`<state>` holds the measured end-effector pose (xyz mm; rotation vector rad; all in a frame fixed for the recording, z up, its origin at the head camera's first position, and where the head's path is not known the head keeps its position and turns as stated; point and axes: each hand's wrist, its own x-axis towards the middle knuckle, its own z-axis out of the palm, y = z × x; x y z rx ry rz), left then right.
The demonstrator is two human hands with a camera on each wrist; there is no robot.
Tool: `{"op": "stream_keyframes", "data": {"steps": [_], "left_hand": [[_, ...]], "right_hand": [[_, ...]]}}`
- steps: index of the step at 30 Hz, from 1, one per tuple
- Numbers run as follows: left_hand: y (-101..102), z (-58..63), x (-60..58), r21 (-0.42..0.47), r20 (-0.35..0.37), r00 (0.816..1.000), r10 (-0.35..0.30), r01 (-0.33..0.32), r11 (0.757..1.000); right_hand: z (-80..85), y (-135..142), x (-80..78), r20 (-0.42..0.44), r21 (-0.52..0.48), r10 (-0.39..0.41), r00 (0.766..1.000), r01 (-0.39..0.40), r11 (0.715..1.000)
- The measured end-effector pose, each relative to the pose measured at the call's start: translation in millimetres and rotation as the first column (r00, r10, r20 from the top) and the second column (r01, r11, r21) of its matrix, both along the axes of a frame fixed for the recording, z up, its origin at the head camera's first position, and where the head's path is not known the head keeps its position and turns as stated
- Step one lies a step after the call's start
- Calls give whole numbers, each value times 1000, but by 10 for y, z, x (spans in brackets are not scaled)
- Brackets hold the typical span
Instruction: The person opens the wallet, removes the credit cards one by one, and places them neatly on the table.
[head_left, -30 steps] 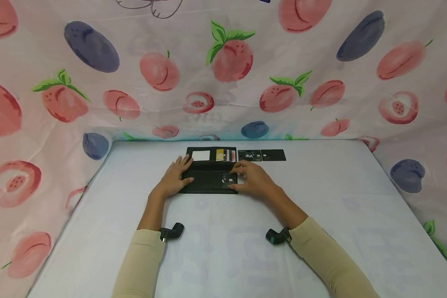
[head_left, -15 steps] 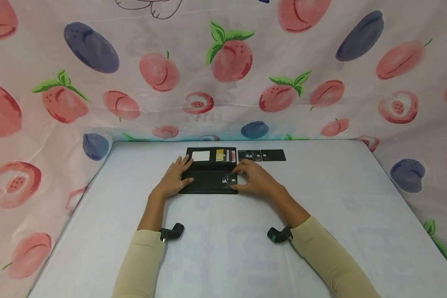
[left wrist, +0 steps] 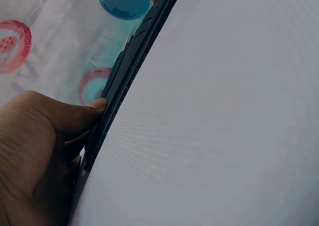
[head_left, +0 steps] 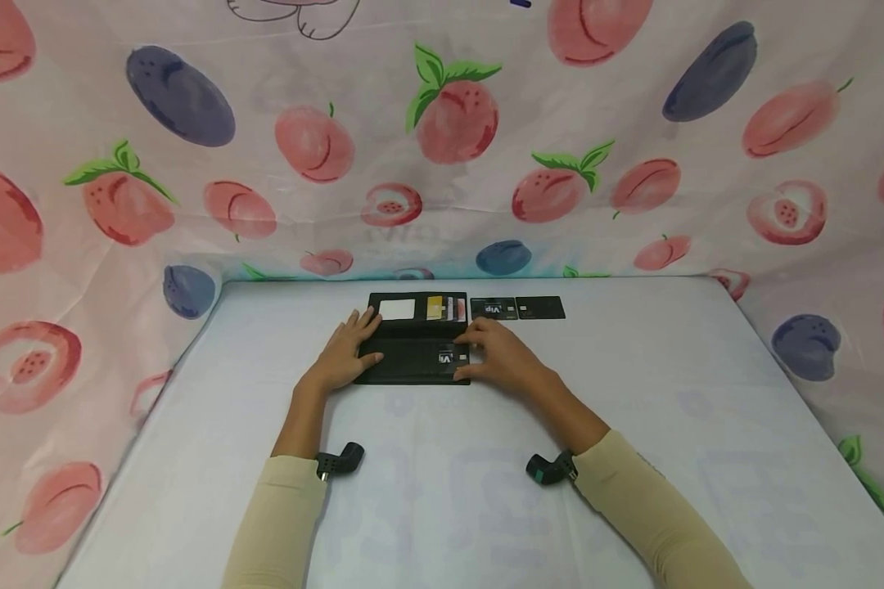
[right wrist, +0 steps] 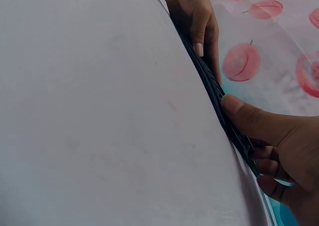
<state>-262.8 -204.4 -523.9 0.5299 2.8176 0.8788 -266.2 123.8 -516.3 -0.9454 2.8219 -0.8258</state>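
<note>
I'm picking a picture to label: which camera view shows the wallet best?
The head view: the wallet lies open there, its inside and some pocketed cards visible from above. The left wrist view shows only its dark edge; the right wrist view likewise catches it edge-on.

Wallet (head_left: 408,362): on table (head_left: 442,507)
Single card (head_left: 446,357): wallet's near half, right end
Card pair (head_left: 526,307): right of wallet's far half
</note>
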Motion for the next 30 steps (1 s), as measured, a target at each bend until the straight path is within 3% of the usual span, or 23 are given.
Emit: {"op": "stream_keyframes", "data": {"steps": [17,30], "left_hand": [[-2,1,3,11,-4,1000,-5,5,1000],[-15,-12,-7,7,-4,1000,-13,13,1000]], "right_hand": [[28,34,-1,21,-16,3,1000,-3,1000],[102,192,-87,109,-10,3,994,-1,1000]]}}
